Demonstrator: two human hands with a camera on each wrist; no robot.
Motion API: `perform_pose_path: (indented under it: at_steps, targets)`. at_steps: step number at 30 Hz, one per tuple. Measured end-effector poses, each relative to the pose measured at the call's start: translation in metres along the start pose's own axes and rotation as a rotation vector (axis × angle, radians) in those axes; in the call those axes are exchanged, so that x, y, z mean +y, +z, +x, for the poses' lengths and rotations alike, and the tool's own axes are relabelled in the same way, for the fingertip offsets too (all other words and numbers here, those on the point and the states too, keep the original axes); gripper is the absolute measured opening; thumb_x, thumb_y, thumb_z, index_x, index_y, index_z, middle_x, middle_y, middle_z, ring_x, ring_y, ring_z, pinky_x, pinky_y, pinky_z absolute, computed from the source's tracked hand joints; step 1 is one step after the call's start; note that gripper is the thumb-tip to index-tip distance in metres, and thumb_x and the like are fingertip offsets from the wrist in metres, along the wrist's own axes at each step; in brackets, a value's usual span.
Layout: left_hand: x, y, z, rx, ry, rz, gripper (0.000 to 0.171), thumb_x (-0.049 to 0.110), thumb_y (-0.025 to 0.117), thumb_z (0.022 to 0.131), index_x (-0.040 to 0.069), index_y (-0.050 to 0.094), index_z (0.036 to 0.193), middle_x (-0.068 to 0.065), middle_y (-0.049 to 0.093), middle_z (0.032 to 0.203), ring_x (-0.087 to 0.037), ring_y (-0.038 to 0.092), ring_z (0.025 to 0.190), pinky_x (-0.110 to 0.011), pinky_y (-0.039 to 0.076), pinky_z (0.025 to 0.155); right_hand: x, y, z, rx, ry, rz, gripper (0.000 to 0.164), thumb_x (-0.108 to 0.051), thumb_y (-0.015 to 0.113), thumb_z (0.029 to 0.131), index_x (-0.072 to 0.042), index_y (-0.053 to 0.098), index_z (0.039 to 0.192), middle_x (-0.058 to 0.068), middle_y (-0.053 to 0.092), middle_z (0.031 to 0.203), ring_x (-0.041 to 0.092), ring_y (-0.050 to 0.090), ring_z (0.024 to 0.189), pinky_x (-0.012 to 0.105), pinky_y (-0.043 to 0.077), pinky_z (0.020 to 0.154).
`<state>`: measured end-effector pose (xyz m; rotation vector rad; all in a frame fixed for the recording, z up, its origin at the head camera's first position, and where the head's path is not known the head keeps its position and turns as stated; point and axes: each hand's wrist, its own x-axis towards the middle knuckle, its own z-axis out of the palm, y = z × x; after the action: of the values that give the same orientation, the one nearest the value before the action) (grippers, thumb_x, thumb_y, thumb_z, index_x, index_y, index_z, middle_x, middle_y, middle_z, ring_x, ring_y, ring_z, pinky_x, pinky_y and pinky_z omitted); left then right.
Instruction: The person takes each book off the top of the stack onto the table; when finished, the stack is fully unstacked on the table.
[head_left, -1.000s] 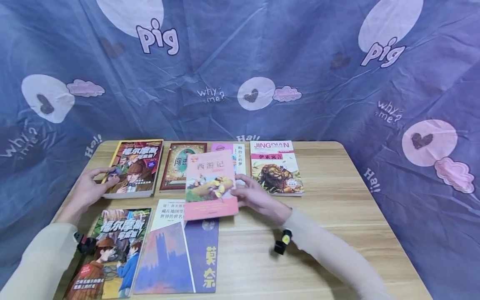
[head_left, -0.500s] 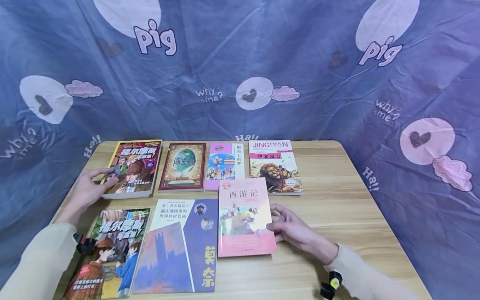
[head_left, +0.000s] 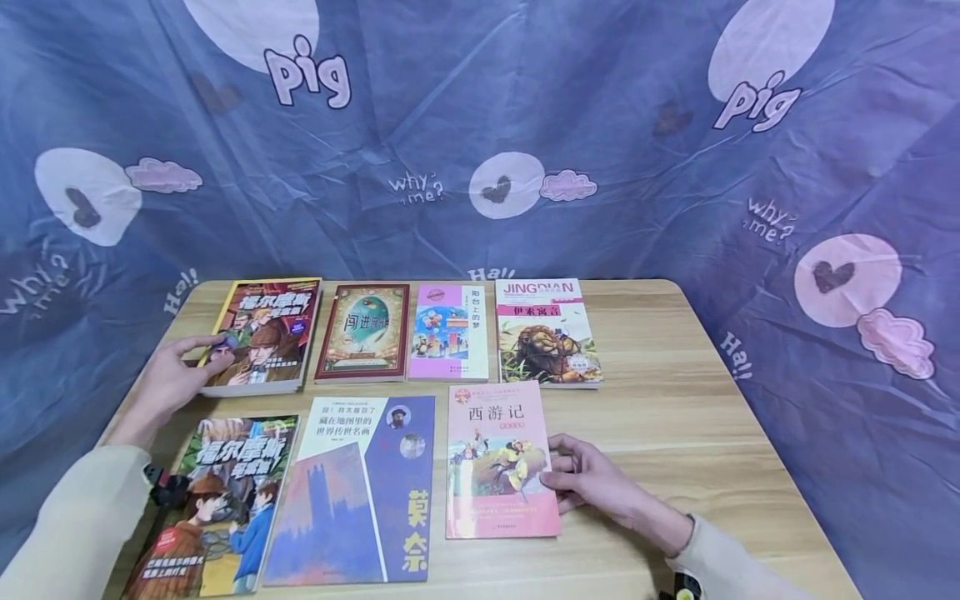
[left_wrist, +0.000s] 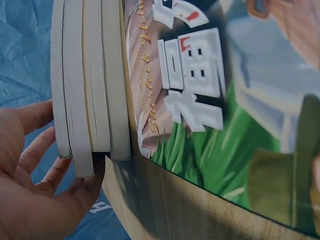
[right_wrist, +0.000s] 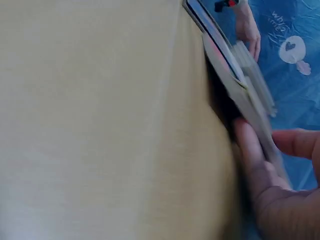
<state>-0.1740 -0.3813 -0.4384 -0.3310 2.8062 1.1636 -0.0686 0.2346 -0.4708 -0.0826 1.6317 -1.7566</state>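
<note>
In the head view my right hand (head_left: pixel 603 487) pinches the right edge of a pink book (head_left: pixel 501 462), which lies at the front middle of the wooden table. The right wrist view has my thumb and fingers (right_wrist: pixel 252 155) on either side of the book's edge, with shadow beneath it. At the back left, my left hand (head_left: pixel 171 377) grips the left edge of a stack of books; its top book (head_left: pixel 266 342) has a yellow border and detectives on the cover. Page edges of several stacked books (left_wrist: pixel 82 90) show beside my left fingers in the left wrist view.
A green-framed book (head_left: pixel 362 333), a pink-and-white book (head_left: pixel 448 333) and a lion-cover book (head_left: pixel 550 342) line the back. In front lie another detective book (head_left: pixel 225 500) and a large blue-purple book (head_left: pixel 352 492). A blue patterned cloth (head_left: pixel 630 192) hangs around the table (head_left: pixel 675 417).
My right hand has carried the pink book right and toward me, from above the other books down to the right of the blue-purple book. The left hand stays at the stack.
</note>
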Motion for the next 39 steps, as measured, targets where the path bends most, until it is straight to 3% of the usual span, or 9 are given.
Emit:
perform_pose_path:
  at_steps: [5, 8, 12, 19, 24, 32, 39]
  targets:
    - [0.0, -0.002, -0.003, 0.013, 0.0, 0.017, 0.068, 0.041, 0.057, 0.108, -0.006, 0.044, 0.155, -0.044, 0.027, 0.162, -0.066, 0.026, 0.147, -0.079, 0.03, 0.113, -0.025, -0.008, 0.003, 0.045, 0.074, -0.257, 0.04, -0.012, 0.066, 0.102, 0.015, 0.054, 0.129, 0.011, 0.077, 0.092, 0.014, 0.072, 0.069, 0.03, 0.065, 0.065]
    - [0.0, -0.003, -0.004, 0.018, 0.002, 0.02, 0.067, 0.04, 0.058, 0.108, -0.007, 0.046, 0.154, -0.044, 0.029, 0.161, -0.066, 0.028, 0.146, -0.079, 0.031, 0.112, -0.041, -0.01, 0.008, 0.094, 0.061, -0.386, 0.032, -0.012, 0.066, 0.102, 0.012, 0.061, 0.122, 0.016, 0.074, 0.091, 0.016, 0.071, 0.067, 0.031, 0.065, 0.063]
    - [0.0, -0.003, -0.004, 0.022, 0.006, 0.022, 0.067, 0.041, 0.059, 0.107, -0.007, 0.047, 0.153, -0.044, 0.031, 0.16, -0.066, 0.032, 0.144, -0.078, 0.033, 0.111, -0.055, -0.01, 0.024, 0.141, -0.016, -0.431, 0.031, -0.01, 0.064, 0.103, 0.013, 0.061, 0.124, 0.025, 0.074, 0.097, 0.019, 0.071, 0.071, 0.033, 0.066, 0.066]
    - [-0.001, -0.002, -0.003, 0.043, 0.033, 0.041, 0.064, 0.038, 0.06, 0.107, -0.008, 0.05, 0.15, -0.044, 0.036, 0.157, -0.065, 0.037, 0.139, -0.077, 0.035, 0.108, -0.077, 0.016, 0.086, 0.149, -0.137, -0.341, 0.039, -0.01, 0.066, 0.102, 0.01, 0.06, 0.135, 0.029, 0.075, 0.112, 0.017, 0.075, 0.078, 0.032, 0.066, 0.076]
    - [0.001, -0.002, -0.003, 0.035, 0.017, 0.039, 0.068, 0.043, 0.062, 0.105, -0.007, 0.05, 0.151, -0.043, 0.035, 0.159, -0.064, 0.035, 0.141, -0.077, 0.035, 0.109, -0.089, 0.052, 0.139, 0.096, -0.113, -0.184, 0.042, -0.011, 0.065, 0.103, 0.004, 0.058, 0.142, 0.03, 0.072, 0.123, 0.018, 0.078, 0.085, 0.035, 0.066, 0.085]
    - [0.007, 0.004, -0.001, 0.015, -0.004, 0.046, 0.073, 0.048, 0.062, 0.105, -0.004, 0.048, 0.154, -0.04, 0.031, 0.163, -0.064, 0.029, 0.147, -0.077, 0.032, 0.113, -0.095, 0.121, 0.222, 0.057, -0.084, -0.02, 0.038, -0.006, 0.064, 0.103, 0.004, 0.061, 0.14, 0.029, 0.074, 0.123, 0.014, 0.077, 0.077, 0.029, 0.066, 0.077]
    - [0.012, 0.015, -0.003, 0.051, 0.083, 0.077, 0.069, 0.047, 0.067, 0.102, -0.003, 0.056, 0.149, -0.039, 0.042, 0.156, -0.063, 0.034, 0.143, -0.078, 0.032, 0.111, -0.096, 0.168, 0.273, 0.071, -0.077, 0.112, 0.039, -0.004, 0.066, 0.102, 0.003, 0.061, 0.14, 0.026, 0.076, 0.121, 0.013, 0.076, 0.073, 0.031, 0.066, 0.079]
